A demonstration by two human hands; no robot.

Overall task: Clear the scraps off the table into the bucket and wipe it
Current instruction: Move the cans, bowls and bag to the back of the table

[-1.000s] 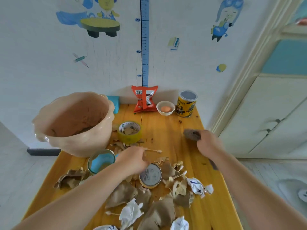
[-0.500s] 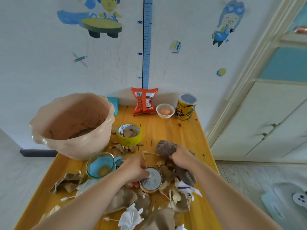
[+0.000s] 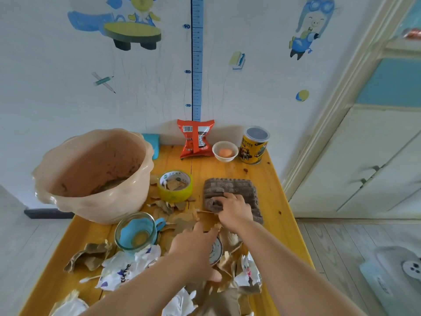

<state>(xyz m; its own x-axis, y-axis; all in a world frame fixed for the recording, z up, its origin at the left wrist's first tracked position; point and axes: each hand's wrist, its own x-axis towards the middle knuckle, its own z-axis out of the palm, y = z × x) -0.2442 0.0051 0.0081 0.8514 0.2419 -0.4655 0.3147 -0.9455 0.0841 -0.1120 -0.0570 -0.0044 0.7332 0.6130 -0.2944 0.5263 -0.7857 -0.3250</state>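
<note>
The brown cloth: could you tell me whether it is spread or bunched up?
Mostly spread: the brown cloth lies flat on the table, one near corner bunched under the right hand.

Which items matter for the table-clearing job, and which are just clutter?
Job: bucket, paper scraps, cloth under the right hand, table.
Lying about: snack packet, bowl with egg, yellow can, tape roll, glass cup, round tin.

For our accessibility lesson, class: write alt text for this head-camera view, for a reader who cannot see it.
A person's right hand grips a brown cloth on a yellow wooden table, while the left hand is over a round tin among paper scraps. A beige bucket stands at the left.
</note>
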